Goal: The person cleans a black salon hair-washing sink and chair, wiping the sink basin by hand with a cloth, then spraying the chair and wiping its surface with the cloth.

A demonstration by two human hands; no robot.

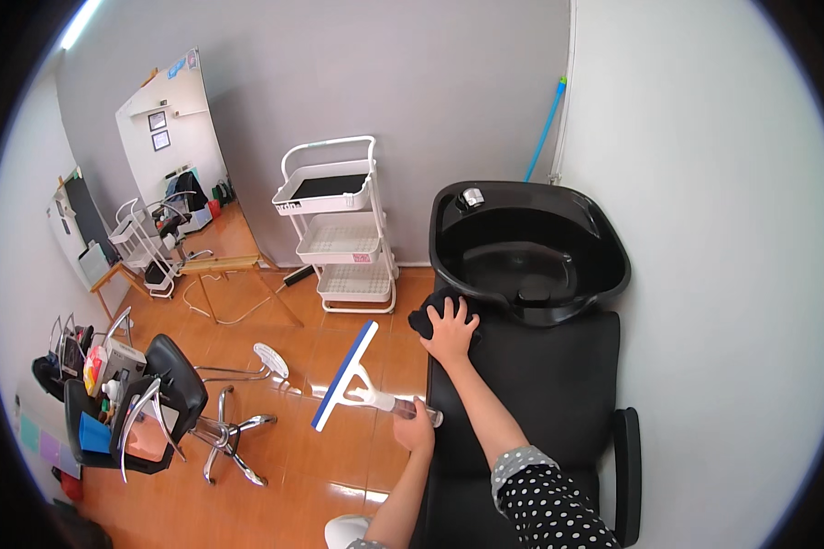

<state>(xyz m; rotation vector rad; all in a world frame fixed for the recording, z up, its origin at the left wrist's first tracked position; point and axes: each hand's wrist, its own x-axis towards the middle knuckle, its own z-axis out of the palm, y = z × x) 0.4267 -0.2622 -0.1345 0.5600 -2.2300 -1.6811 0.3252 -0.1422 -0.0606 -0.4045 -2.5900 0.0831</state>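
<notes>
My left hand (414,427) is closed around the clear handle of a white spray squeegee (357,390) with a blue blade edge, held over the floor beside the chair. With fingers spread, my right hand (451,329) presses a dark cloth (426,312) onto the top left corner of the black backrest of a salon shampoo chair (542,384). Just beyond the hand sits the black shampoo basin (522,302), with a chrome faucet knob (472,198) at its back left.
A white three-tier trolley (340,241) stands against the grey wall. On the left are a black salon chair (175,377) with items on it and a large leaning mirror (172,137). A blue pole (546,130) leans behind the basin. The white wall (714,274) borders the right side.
</notes>
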